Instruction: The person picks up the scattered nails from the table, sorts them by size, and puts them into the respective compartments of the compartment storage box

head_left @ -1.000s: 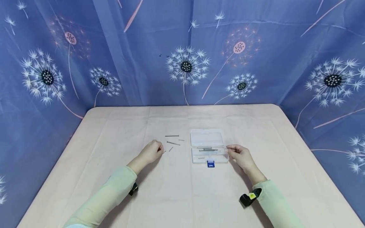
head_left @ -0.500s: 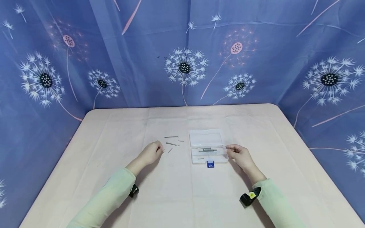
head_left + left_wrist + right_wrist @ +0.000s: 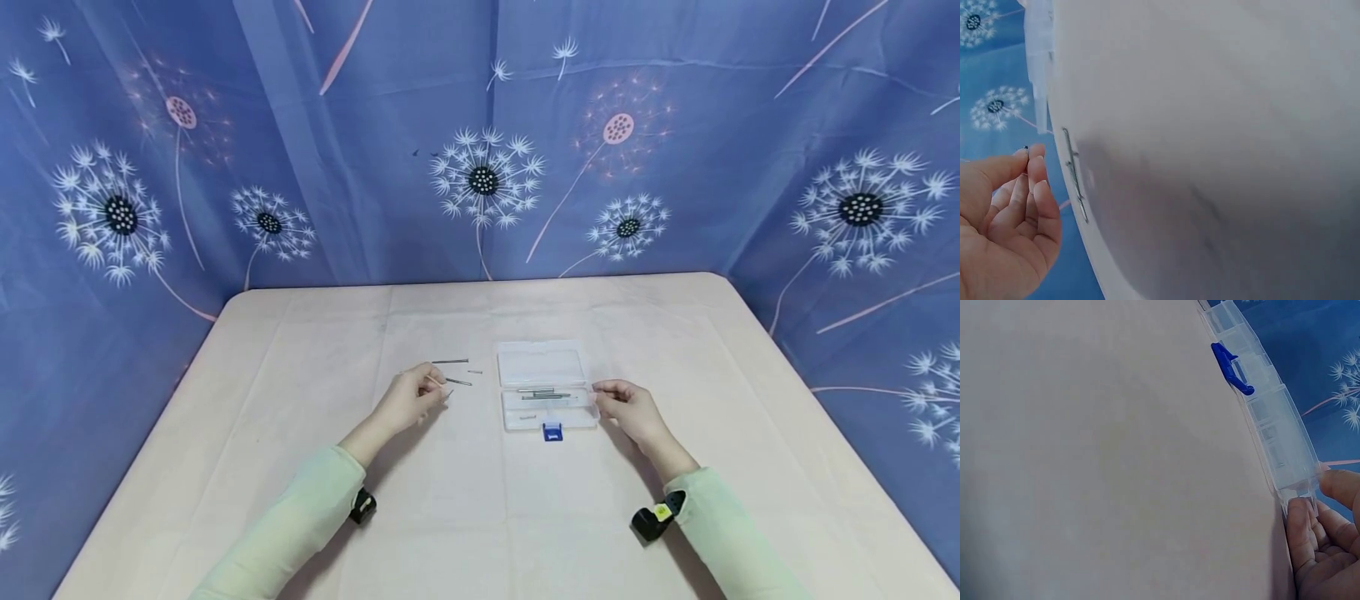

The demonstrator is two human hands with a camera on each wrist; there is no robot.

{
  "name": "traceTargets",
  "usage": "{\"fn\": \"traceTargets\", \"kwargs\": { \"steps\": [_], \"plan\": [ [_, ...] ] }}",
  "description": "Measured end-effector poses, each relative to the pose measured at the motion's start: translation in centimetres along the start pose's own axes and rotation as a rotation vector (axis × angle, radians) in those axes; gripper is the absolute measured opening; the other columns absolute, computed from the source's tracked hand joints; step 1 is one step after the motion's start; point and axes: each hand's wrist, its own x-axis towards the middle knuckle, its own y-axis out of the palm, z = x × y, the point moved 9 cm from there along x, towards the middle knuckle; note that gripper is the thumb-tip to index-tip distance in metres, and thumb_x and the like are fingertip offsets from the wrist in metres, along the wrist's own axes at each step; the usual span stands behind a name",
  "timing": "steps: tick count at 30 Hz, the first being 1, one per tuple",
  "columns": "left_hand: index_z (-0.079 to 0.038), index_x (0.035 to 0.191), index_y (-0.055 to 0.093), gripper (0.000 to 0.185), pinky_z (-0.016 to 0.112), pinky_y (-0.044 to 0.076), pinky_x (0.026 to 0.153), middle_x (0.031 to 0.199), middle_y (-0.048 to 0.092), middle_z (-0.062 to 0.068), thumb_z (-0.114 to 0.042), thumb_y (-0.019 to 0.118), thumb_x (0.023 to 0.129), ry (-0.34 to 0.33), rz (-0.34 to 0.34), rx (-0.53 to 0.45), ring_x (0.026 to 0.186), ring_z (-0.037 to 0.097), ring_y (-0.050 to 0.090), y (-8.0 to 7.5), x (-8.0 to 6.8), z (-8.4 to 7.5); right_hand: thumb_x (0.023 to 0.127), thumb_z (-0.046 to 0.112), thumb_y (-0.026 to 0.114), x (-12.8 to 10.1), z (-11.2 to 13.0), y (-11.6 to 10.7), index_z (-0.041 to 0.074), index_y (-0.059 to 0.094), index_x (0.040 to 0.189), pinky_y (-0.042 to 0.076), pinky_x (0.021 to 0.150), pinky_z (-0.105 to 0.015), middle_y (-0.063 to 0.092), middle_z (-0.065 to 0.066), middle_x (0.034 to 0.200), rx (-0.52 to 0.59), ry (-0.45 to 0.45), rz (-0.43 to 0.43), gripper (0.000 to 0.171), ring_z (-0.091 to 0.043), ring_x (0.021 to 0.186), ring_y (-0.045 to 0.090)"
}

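Nails (image 3: 451, 362) loose on table number four; one box (image 3: 547, 396).

Under both grips lies the counter (image 3: 480, 517), covered by a pale pink cloth (image 3: 315, 350) with faint fold creases running away from the grips and across. Its two far corners are rounded. A blue curtain (image 3: 360, 75) hangs beyond the counter's far edge and wraps round outside the left grip (image 3: 408, 400) and the right grip (image 3: 630, 408). It is printed with white dandelions. One dark-centred head (image 3: 483, 179) sits beyond and between the grips, and a pink one (image 3: 617, 127) is beyond the right grip.
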Motion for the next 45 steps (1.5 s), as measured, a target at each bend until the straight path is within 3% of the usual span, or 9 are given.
{"fn": "traceTargets", "kwargs": {
  "steps": [7, 10, 15, 22, 33, 45],
  "plan": [
    [0.001, 0.096, 0.062, 0.013, 0.021, 0.053, 0.066, 0.086, 0.071, 0.012, -0.002, 0.066, 0.084, 0.033, -0.027, -0.003, 0.073, 0.016, 0.064, 1.0, 0.4, -1.9, 0.092, 0.009, 0.058, -0.1, 0.1, 0.0, -0.014, 0.054, 0.118, 0.05, 0.065, -0.014, 0.065, -0.004, 0.089, 0.001, 0.004, -0.006, 0.035, 0.001, 0.071, 0.056],
    [0.001, 0.094, 0.063, 0.012, 0.02, 0.052, 0.069, 0.087, 0.071, 0.012, -0.003, 0.067, 0.083, 0.022, -0.022, -0.03, 0.076, 0.015, 0.064, 1.5, 0.6, -2.7, 0.092, 0.009, 0.058, -0.2, 0.0, 0.0, -0.014, 0.054, 0.119, 0.05, 0.066, -0.014, 0.065, -0.005, 0.09, -0.003, 0.007, -0.005, 0.036, 0.001, 0.072, 0.056],
    [0.002, 0.094, 0.064, 0.013, 0.021, 0.053, 0.07, 0.086, 0.071, 0.012, -0.003, 0.067, 0.082, 0.003, -0.007, -0.059, 0.077, 0.017, 0.065, 2.7, 1.0, -3.7, 0.092, 0.008, 0.057, -0.1, 0.0, 0.0, -0.014, 0.054, 0.119, 0.05, 0.066, -0.014, 0.065, -0.005, 0.091, -0.003, 0.005, -0.007, 0.035, 0.001, 0.073, 0.056],
    [0.002, 0.091, 0.064, 0.01, 0.022, 0.054, 0.07, 0.084, 0.071, 0.012, 0.0, 0.067, 0.081, 0.029, 0.018, -0.058, 0.076, 0.017, 0.066, 4.8, 1.6, -5.2, 0.092, 0.006, 0.056, -0.2, 0.1, 0.1, -0.015, 0.053, 0.119, 0.049, 0.066, -0.013, 0.065, -0.006, 0.092, 0.015, -0.001, -0.003, 0.034, 0.001, 0.073, 0.056],
    [0.001, 0.09, 0.064, 0.009, 0.017, 0.052, 0.071, 0.084, 0.07, 0.01, -0.001, 0.067, 0.082, 0.09, 0.074, 0.024, 0.077, 0.016, 0.065, 7.7, 2.4, -6.8, 0.093, 0.008, 0.056, -0.2, -0.3, 0.1, -0.014, 0.054, 0.119, 0.049, 0.066, -0.014, 0.064, -0.008, 0.093, -0.002, 0.006, -0.008, 0.034, 0.0, 0.073, 0.055],
    [0.0, 0.089, 0.064, 0.007, 0.017, 0.05, 0.069, 0.082, 0.068, 0.007, -0.001, 0.066, 0.083, 0.092, 0.081, 0.091, 0.076, 0.014, 0.062, 9.0, 2.6, -7.5, 0.092, 0.007, 0.057, -0.1, 0.1, -0.1, -0.014, 0.055, 0.118, 0.049, 0.066, -0.014, 0.065, -0.007, 0.092, 0.0, -0.016, -0.01, 0.034, 0.001, 0.072, 0.055]
  ]
}}
